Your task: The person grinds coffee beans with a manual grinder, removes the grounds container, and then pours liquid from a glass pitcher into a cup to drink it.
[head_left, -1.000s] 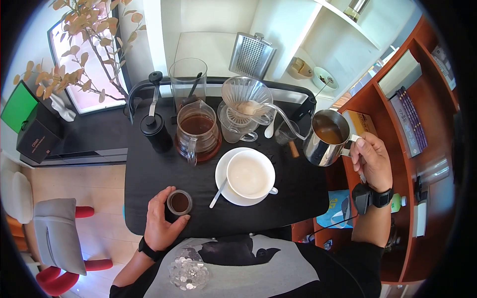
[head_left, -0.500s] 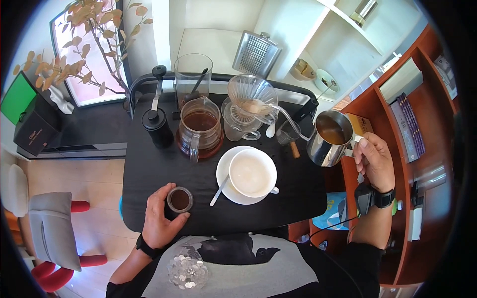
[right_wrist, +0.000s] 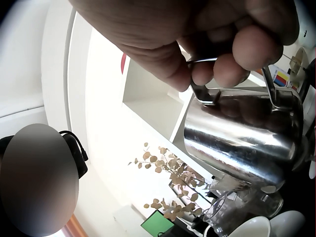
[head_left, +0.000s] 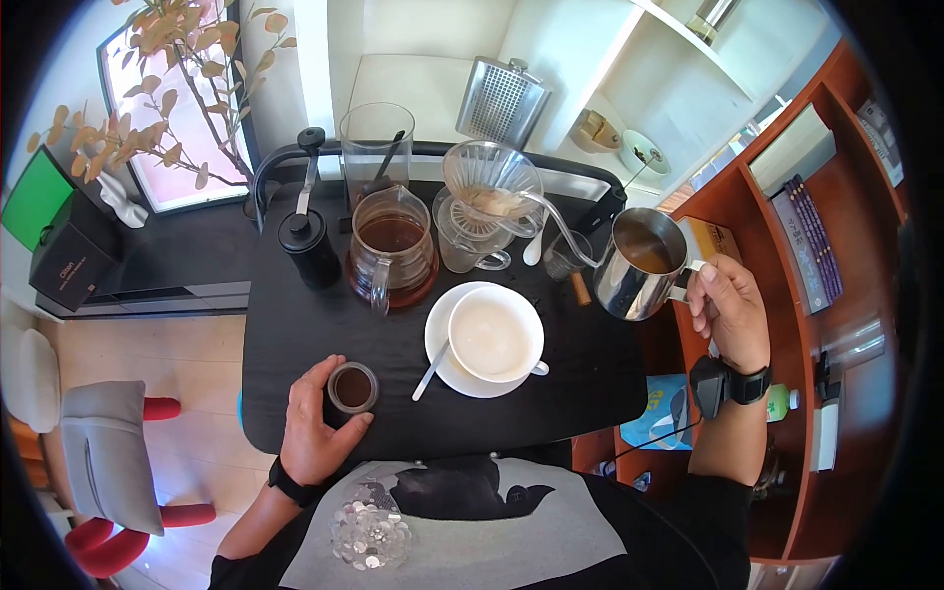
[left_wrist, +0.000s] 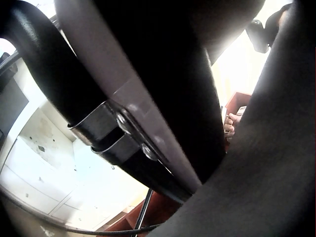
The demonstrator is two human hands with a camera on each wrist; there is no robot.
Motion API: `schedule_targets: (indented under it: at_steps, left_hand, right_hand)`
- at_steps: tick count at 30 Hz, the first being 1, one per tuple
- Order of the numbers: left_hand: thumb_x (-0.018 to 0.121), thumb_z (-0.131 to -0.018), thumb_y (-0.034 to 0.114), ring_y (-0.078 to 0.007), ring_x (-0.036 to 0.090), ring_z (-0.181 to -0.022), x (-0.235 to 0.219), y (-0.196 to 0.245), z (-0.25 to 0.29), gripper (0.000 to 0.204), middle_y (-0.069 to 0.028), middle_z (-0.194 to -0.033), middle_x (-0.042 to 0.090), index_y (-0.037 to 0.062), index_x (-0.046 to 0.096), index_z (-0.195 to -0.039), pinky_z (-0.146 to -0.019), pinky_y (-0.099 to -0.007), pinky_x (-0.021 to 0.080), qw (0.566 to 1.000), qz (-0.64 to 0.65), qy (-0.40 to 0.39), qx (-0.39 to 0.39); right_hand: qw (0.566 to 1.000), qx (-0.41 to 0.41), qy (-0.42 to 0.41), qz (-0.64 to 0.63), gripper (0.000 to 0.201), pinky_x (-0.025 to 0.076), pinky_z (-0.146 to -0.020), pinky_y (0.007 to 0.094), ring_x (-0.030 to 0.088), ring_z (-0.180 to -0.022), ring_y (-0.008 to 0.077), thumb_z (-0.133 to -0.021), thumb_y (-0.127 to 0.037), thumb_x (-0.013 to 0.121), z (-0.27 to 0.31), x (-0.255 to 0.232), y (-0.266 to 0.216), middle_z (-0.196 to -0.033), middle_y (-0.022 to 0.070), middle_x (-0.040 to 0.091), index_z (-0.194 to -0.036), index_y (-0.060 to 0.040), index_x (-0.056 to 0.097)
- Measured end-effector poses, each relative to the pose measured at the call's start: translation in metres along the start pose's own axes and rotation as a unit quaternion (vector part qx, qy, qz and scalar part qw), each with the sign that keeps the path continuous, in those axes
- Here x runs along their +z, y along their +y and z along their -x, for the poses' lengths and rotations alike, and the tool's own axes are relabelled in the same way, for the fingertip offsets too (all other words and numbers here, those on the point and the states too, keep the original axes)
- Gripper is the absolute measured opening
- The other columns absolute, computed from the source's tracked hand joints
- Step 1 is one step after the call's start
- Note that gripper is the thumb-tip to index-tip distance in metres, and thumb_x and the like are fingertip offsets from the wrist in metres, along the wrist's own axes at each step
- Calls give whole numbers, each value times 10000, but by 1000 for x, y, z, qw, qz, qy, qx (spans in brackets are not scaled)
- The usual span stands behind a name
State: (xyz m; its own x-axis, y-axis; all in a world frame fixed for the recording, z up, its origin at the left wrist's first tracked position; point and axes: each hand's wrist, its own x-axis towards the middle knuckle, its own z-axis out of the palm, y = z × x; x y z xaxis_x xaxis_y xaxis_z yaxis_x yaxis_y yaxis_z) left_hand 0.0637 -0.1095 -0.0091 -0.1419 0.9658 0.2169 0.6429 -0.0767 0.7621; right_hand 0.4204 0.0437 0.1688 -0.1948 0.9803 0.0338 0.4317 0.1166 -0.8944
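Observation:
My right hand grips the handle of a steel gooseneck pitcher, which holds brownish liquid, at the table's right edge. In the right wrist view, curled fingers wrap the handle above the shiny pitcher body. My left hand lies around a small dark container with brown contents, thumb and fingers against its sides. Between the hands, a white cup of pale liquid sits on a saucer with a spoon. The left wrist view hides the left hand.
Behind the cup stand a glass server of dark liquid, a black grinder, a glass dripper and a small glass close to the spout. A wooden bookshelf rises at the right beyond the black table.
The pitcher and right hand shift slightly in the head view, along with the whole scene. Both hands keep their hold, and the cup and container stay in place on the table.

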Motion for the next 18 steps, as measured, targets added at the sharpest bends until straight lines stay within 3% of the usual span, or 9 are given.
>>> schedule_targets:
  at_steps: [7,10,18]
  left_hand:
    - [718,-609,60,-306,452,-1108,1,0,0,697,-139,-1190,495,13,398,-1226,-951,-371,348,1000,10,5,-8]
    - [681,-613,18,-283,471,-1116,1,-2,1,704,-151,-1209,488,12,373,-1246,-966,-348,345,1000,-2,0,-6]
    - [680,-626,19,-263,470,-1124,2,-1,1,699,-152,-1212,487,4,368,-1251,-972,-336,340,1000,1,-1,-18]
  right_hand:
    - [994,-15,1,-110,313,320,-398,178,431,-457,66,-892,-321,482,2,9,31,-590,5,491,-683,-89,474]
    - [976,-40,-8,-212,286,313,-396,191,430,-467,92,-909,-289,452,5,13,50,-599,32,490,-709,-84,463]
    - [965,-53,9,-256,290,318,-388,193,425,-465,99,-912,-293,442,16,13,65,-606,34,465,-712,-83,440]
